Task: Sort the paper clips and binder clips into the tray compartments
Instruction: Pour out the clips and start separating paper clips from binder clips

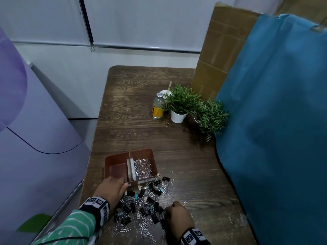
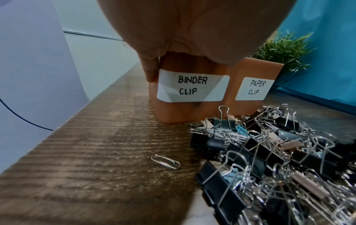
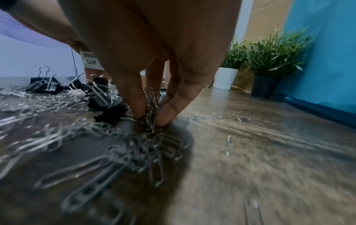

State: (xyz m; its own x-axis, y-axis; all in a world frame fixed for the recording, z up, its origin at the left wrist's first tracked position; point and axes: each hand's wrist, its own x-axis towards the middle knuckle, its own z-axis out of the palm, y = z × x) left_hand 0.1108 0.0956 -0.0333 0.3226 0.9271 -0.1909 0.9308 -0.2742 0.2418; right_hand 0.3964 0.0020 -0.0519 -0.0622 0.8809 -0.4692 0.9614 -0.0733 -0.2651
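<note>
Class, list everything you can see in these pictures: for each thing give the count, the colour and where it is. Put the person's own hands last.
Tray: one, reddish-brown, two compartments, near edge of table, labelled BINDER CLIP and PAPER CLIP.
Paper clips: many, silver, some in right compartment, the rest scattered in front of the tray.
Binder clips: many, mostly black, in the loose pile on the table; left compartment looks empty.
Table: one, dark wood grain.
Bottle: one, clear with yellow label, far side.
Potted plants: two, green, one white pot, one dark pot, beside the bottle.
Cardboard box: one, brown, far right.
Blue cloth: one, right side.
Left hand: grips the tray's near left corner.
Right hand: pinches a bunch of paper clips.
</note>
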